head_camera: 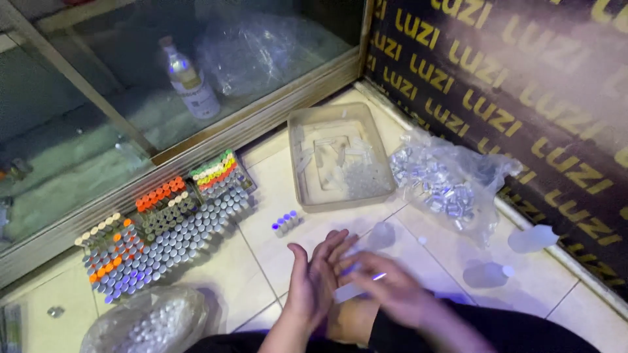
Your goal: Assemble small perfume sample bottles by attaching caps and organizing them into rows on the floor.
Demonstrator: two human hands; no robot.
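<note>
We have both hands low over the floor tiles point(275, 196). Right hand point(396, 294) pinches a small clear vial point(356, 286), fingers closed on it; left hand point(317, 278) is open, flat against it as a steady. Motion blur hides the fine grip. Filled vials point(163, 222) stand packed in rows at left, sorted by cap colour. Tray point(304, 163) and cap bag point(438, 183) sit within reach ahead.
</note>
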